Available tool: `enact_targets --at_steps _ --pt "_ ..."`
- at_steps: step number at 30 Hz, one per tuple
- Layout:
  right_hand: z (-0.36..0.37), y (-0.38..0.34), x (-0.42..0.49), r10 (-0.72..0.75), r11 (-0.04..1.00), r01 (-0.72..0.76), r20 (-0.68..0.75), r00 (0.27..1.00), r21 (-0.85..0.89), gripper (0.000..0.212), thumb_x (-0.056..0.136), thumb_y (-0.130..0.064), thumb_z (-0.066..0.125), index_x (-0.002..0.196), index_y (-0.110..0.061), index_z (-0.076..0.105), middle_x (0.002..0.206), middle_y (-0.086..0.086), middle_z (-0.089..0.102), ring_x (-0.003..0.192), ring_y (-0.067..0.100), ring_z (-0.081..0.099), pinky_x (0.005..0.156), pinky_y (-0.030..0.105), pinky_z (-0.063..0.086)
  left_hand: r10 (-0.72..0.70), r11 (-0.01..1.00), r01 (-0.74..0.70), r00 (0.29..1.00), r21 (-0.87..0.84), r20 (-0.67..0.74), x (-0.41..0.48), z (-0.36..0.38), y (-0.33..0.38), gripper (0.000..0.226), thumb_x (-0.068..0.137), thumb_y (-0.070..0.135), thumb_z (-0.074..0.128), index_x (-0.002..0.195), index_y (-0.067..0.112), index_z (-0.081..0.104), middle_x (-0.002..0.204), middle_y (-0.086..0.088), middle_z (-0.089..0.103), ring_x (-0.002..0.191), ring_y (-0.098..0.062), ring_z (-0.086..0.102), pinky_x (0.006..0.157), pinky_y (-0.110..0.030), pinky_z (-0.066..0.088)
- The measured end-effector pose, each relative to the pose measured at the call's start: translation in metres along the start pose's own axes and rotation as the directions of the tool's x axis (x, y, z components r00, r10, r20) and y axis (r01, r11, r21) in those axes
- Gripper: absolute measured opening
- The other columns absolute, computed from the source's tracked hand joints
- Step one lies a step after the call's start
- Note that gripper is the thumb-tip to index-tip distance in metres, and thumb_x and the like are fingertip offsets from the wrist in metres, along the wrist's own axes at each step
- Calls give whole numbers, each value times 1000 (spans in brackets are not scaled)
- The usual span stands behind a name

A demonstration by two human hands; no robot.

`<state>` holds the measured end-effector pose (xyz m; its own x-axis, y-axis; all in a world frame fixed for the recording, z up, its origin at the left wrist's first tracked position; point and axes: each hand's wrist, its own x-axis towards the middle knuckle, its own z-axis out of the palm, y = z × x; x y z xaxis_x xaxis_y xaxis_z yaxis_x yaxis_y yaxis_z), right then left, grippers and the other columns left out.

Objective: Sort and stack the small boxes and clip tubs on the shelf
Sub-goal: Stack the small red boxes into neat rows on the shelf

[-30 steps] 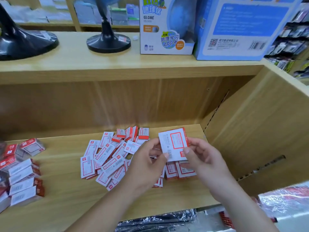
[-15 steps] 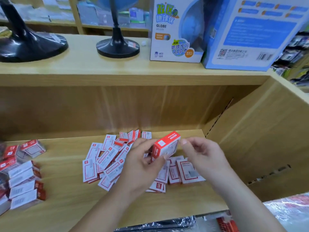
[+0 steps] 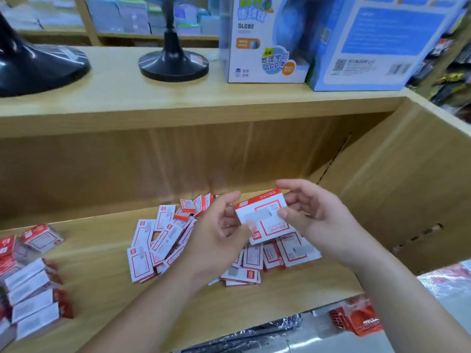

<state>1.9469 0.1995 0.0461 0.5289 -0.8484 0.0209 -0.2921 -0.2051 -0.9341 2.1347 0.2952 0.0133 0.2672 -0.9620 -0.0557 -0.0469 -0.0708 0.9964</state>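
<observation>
Small boxes (image 3: 33,296), red and white, lie in neat rows at the far left of the wooden shelf (image 3: 102,289), and some of them look wrapped in clear plastic. Above them, on the upper shelf (image 3: 114,93), is a big black stand (image 3: 38,67), and a smaller black stand (image 3: 173,63) is to its right. In the middle of the wooden shelf lies a messy pile (image 3: 158,245) of the same little boxes, some flat and some leaning on each other. The left hand (image 3: 216,238) is over the right part of this pile, with its fingers curled round the left end of one box (image 3: 262,215) and its thumb on the near edge. This box is up in the air above the pile. It is tilted, with its white face toward the camera and its writing upside down. Up on the upper shelf behind it stands a white globe box (image 3: 265,47). The right hand (image 3: 321,225) grips the right end of the same box, with its thumb on the white face and its fingers behind. Next to the globe box stands a bigger blue box (image 3: 377,47). The wooden side wall (image 3: 407,187) closes the shelf on the right. Low down in front of it a red basket (image 3: 356,319) peeks out.
</observation>
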Motion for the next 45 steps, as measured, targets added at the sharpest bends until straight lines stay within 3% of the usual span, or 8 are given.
enact_targets --at_steps 4,7,17,21,24,28,38,45 --pt "-23 0 3 -111 908 144 104 988 -393 40 95 -15 65 131 -31 62 106 -17 60 104 9 58 93 36 51 230 856 -248 968 453 96 20 12 2 60 86 40 74 142 30 54 130 20 54 120 3 54 98 -17 46" --pt "-36 -8 13 -126 814 199 169 978 -546 44 93 -25 67 134 -38 57 109 -23 60 108 5 57 95 37 50 207 875 -250 967 414 145 32 33 10 58 89 31 75 143 32 54 120 18 64 104 -2 63 85 -27 55" --pt "-50 11 19 95 995 -97 57 994 29 45 82 -28 79 125 -25 63 111 -10 74 104 6 70 91 37 59 -6 997 -4 992 -79 -127 41 54 14 28 88 7 76 112 16 64 109 -2 76 99 -19 74 91 -37 59" --pt "-51 19 21 111 993 -110 -25 994 35 35 84 -25 79 115 -29 63 106 -8 75 97 9 72 77 37 62 -4 992 21 991 123 -131 38 56 4 37 90 17 77 122 23 60 112 10 71 96 -6 72 91 -39 59" --pt "-56 26 31 149 980 -164 -129 980 -115 28 87 -28 76 111 -29 63 96 -7 73 86 7 70 68 31 60 35 721 -75 997 689 72 36 60 -15 53 85 53 72 132 38 54 122 18 59 112 -2 55 96 -32 50" --pt "-57 41 46 153 930 -200 -168 974 -308 20 92 -23 71 110 -29 65 97 -10 70 91 5 66 72 22 56 -33 475 -192 971 859 235 30 77 -37 73 71 83 56 120 29 60 126 11 53 118 -14 40 99 -35 39" --pt "-39 90 79 191 898 -263 -227 955 -354 22 95 -13 63 111 -29 63 106 -5 68 104 14 65 79 26 55 -43 662 -82 988 745 147 19 81 -35 64 55 74 78 101 39 49 105 24 42 106 -5 29 94 -29 38" --pt "-28 99 88 137 882 -295 -401 906 -366 41 91 -23 71 129 -21 56 116 3 70 105 25 68 93 36 55 42 890 -45 999 453 17 26 75 -25 43 74 43 85 110 47 62 95 15 61 89 0 60 78 -18 52"
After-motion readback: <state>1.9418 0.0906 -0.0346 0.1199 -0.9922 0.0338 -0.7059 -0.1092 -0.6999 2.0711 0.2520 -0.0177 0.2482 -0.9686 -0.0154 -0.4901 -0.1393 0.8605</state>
